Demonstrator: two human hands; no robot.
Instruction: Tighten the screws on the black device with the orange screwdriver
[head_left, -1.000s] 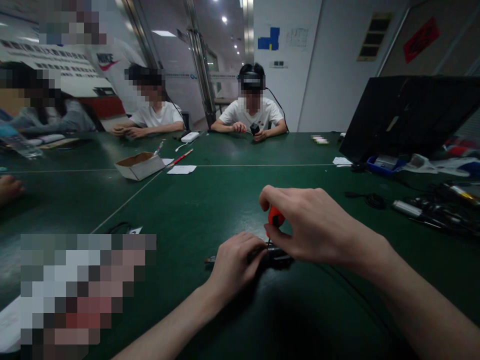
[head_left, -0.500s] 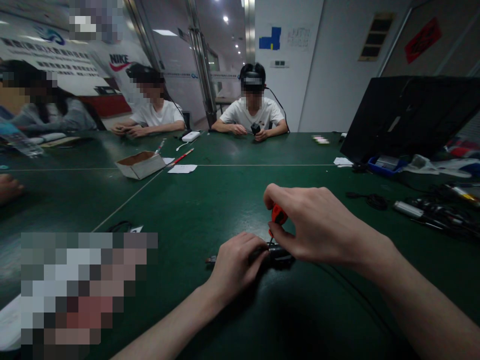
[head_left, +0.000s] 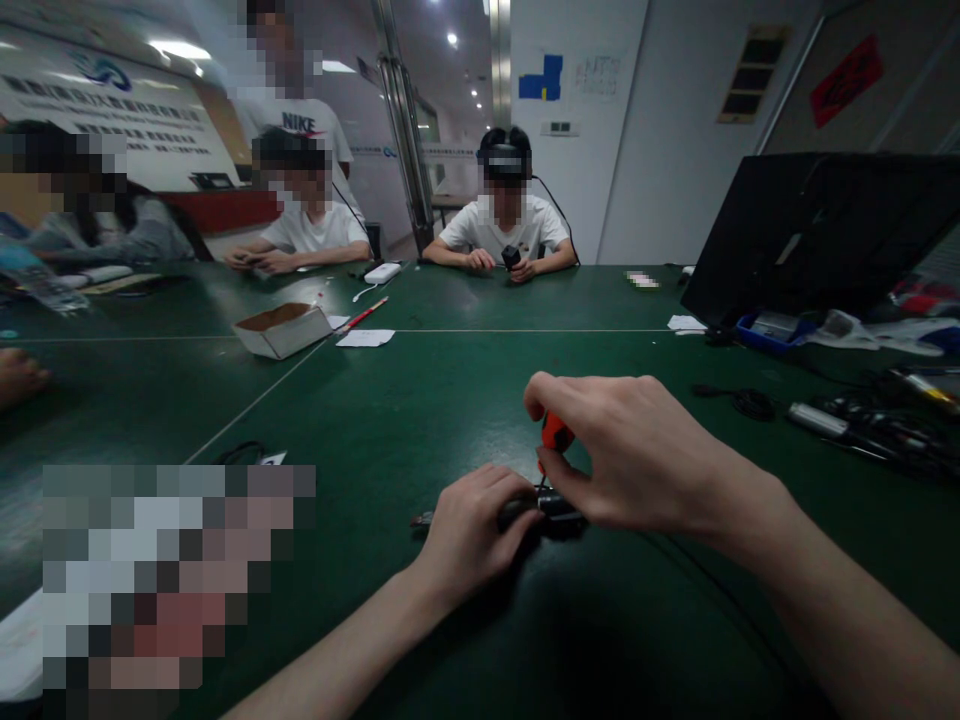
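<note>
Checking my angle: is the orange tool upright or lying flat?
Roughly upright, slightly tilted: the right hand holds its handle above the black device.

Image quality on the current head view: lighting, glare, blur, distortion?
Head view: dim overall; soft glare on the dark green tabletop, deep shadow near its front edge; clear plastic bottle smeared; wide-angle stretch towards the sides; pixelated blocks mask faces and lower left.

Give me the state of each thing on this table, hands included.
Right hand: closed on the screwdriver
Screwdriver: roughly upright, tip down at the black device
Left hand: curled over the black device
Black device: lying down
White box: open-topped
Black cable: coiled
Monitor: standing, screen hidden
</note>
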